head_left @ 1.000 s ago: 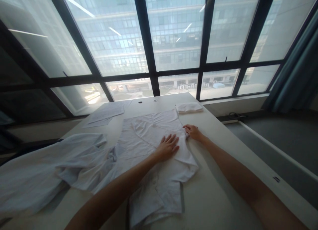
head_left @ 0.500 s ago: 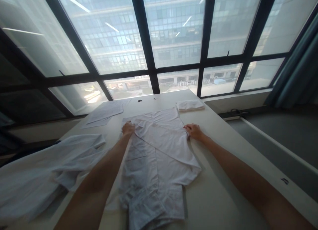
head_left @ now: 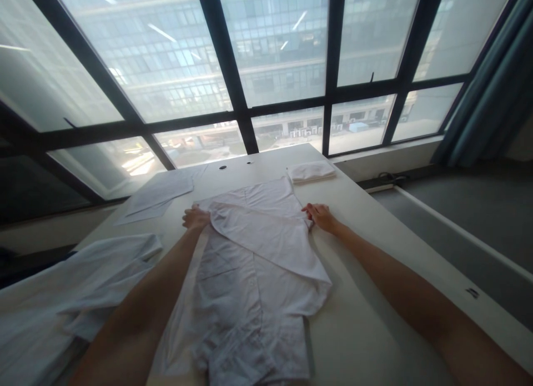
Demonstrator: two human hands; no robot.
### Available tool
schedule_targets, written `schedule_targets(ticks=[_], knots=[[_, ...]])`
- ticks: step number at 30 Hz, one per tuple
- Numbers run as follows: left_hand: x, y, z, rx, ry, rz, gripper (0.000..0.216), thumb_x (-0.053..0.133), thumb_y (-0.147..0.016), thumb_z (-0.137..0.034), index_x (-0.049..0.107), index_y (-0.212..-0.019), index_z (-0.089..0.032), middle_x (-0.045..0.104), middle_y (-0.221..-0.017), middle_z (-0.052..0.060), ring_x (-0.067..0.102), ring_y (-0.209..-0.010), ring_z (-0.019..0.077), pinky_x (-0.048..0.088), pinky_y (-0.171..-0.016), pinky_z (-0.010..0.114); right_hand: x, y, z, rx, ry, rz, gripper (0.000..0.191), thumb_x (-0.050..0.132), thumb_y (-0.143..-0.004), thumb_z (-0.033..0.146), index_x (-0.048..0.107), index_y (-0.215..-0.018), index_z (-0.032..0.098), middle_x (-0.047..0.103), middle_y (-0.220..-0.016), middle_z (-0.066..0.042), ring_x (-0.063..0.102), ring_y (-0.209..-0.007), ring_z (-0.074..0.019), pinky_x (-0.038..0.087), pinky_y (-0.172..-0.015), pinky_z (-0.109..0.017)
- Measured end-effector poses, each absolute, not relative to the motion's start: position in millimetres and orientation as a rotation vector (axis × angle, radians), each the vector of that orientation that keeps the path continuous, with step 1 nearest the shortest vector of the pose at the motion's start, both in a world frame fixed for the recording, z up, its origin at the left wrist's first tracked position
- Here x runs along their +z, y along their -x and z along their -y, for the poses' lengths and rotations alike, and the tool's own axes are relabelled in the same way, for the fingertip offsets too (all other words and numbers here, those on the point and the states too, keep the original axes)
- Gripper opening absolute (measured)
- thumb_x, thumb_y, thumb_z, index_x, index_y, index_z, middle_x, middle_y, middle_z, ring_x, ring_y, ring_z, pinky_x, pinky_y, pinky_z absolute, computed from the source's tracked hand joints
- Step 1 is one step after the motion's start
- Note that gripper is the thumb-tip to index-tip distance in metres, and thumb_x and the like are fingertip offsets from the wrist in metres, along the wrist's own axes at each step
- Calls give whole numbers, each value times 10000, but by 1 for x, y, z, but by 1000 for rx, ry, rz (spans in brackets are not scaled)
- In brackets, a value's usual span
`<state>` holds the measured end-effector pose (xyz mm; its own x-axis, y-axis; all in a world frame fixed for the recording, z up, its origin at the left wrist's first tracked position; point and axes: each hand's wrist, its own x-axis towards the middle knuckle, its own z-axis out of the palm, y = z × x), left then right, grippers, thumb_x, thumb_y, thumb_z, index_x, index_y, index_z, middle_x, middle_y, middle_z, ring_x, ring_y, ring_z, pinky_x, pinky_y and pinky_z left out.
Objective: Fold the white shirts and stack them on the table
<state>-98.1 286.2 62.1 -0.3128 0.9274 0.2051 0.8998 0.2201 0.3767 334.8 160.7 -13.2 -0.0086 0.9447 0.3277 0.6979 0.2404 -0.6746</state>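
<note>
A white button-up shirt (head_left: 250,275) lies lengthwise on the white table (head_left: 366,297), its button line running down the middle and its near end rumpled. One flap of its cloth, seemingly a sleeve, is laid across the upper part. At the shirt's left edge, my left hand (head_left: 195,216) is closed on the end of that flap. Over at the right edge, my right hand (head_left: 320,216) pinches the cloth at the fold. The fingertips of both hands are partly hidden.
Another loose white garment (head_left: 95,291) spreads over the table's left side. Thin white sheets (head_left: 162,191) lie at the far left, and a folded white cloth (head_left: 311,171) at the far right. Large windows (head_left: 278,53) stand beyond, with a curtain (head_left: 478,80) at right.
My left hand has drawn the flap of cloth leftward, and it lies smoother across the shirt. My right hand stays at the right edge. The view has shifted slightly.
</note>
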Motion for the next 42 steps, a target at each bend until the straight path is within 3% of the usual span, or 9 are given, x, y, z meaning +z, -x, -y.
schedule_targets(ticks=[4, 9, 14, 17, 20, 24, 27, 34, 42], knots=[[65, 48, -263, 687, -2094, -2295, 471, 540, -946, -186, 502, -1410, -115, 481, -1487, 172, 446, -1357, 361, 381, -1111, 508, -9, -332, -157, 410, 1524, 1773, 441, 342, -1048, 347, 765, -1031, 223, 731, -744, -12, 697, -791, -168, 466, -870, -293], [56, -56, -167, 469, -2749, -1119, 360, 442, -999, -193, 664, -1283, -180, 646, -1370, 106, 601, -1261, 224, 417, -1136, 371, -6, -323, -148, 206, 1537, 1848, 287, 506, -955, 271, 752, -1097, 234, 759, -1124, -73, 653, -1113, -240, 399, -1043, -391], [33, -105, -60, 202, -2914, -412, 602, 443, -1046, -479, 350, -1583, -224, 381, -1624, 143, 287, -1533, 277, 296, -1211, 527, -11, -317, -143, 156, 1524, 2123, 337, 521, -970, 274, 701, -1255, 279, 624, -1429, -72, 509, -1351, -260, 311, -1146, -492], [25, -103, -39, 118, -2929, -372, 727, 453, -1025, -554, 238, -1621, -198, 263, -1670, 172, 172, -1565, 312, 255, -1217, 573, -13, -318, -143, 155, 1589, 2194, 383, 481, -1002, 287, 639, -1350, 302, 517, -1544, -58, 424, -1433, -275, 275, -1164, -564], [26, -97, -34, 226, -2934, -416, 678, 502, -1026, -467, 271, -1594, -178, 345, -1631, 183, 283, -1529, 289, 311, -1208, 512, -11, -319, -144, 194, 1623, 2200, 397, 446, -1026, 294, 607, -1389, 304, 481, -1572, -63, 402, -1455, -279, 255, -1173, -594], [32, -97, -20, 441, -2889, -741, 302, 571, -998, -378, 598, -1228, -183, 652, -1202, 125, 611, -1139, 254, 524, -976, 394, -10, -318, -144, 217, 1624, 2187, 396, 433, -1035, 293, 609, -1390, 294, 483, -1568, -77, 409, -1453, -279, 243, -1183, -601], [32, -102, -4, 351, -2899, -793, 267, 627, -957, -473, 634, -1002, -210, 654, -969, 69, 632, -922, 233, 550, -813, 351, -11, -318, -144, 210, 1617, 2177, 394, 453, -1026, 288, 612, -1386, 301, 494, -1561, -72, 421, -1446, -271, 249, -1185, -592], [23, -103, 12, 268, -2959, -524, 426, 629, -948, -438, 593, -1291, -189, 669, -1080, 94, 614, -944, 234, 536, -860, 354, -9, -323, -144, 276, 1640, 2152, 398, 470, -1017, 263, 623, -1379, 319, 493, -1563, -46, 403, -1461, -273, 215, -1208, -569], [46, -105, -31, 518, -2785, -581, 326, 417, -1059, -307, 719, -1163, -247, 742, -1014, 58, 676, -961, 186, 525, -919, 326, -12, -329, -148, 292, 1618, 2169, 405, 446, -1030, 278, 608, -1401, 303, 486, -1565, -53, 401, -1465, -275, 207, -1194, -617]])
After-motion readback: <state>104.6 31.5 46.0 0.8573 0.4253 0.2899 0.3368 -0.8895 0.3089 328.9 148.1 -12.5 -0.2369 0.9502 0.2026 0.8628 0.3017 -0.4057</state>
